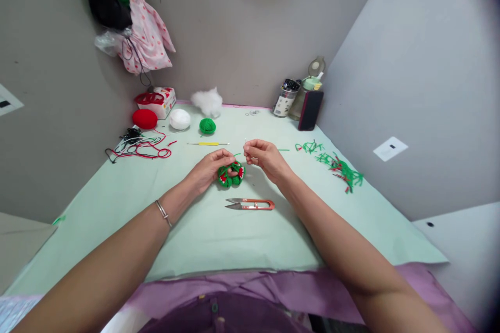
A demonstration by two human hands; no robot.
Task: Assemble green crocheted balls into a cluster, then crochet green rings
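Note:
My left hand (213,166) is closed around a small green crochet piece (225,181) with red and white parts. A short green yarn end (237,155) sticks up by its thumb. Just to the right, my right hand (263,156) is raised in a pinch, its fingertips a small gap from the left hand. Whatever is in that pinch is too thin to make out. A green strand (284,150) shows beyond the right hand. Below both hands lie orange-handled thread snips (253,205), blades pointing left.
A yellow-handled crochet hook (208,144) lies behind my hands, near green (207,126), white (180,119) and red (145,119) yarn balls. Stuffing (209,102) sits at the back. Yarn scraps (344,170) lie right; a phone (311,111) and pen cup (285,101) stand back right.

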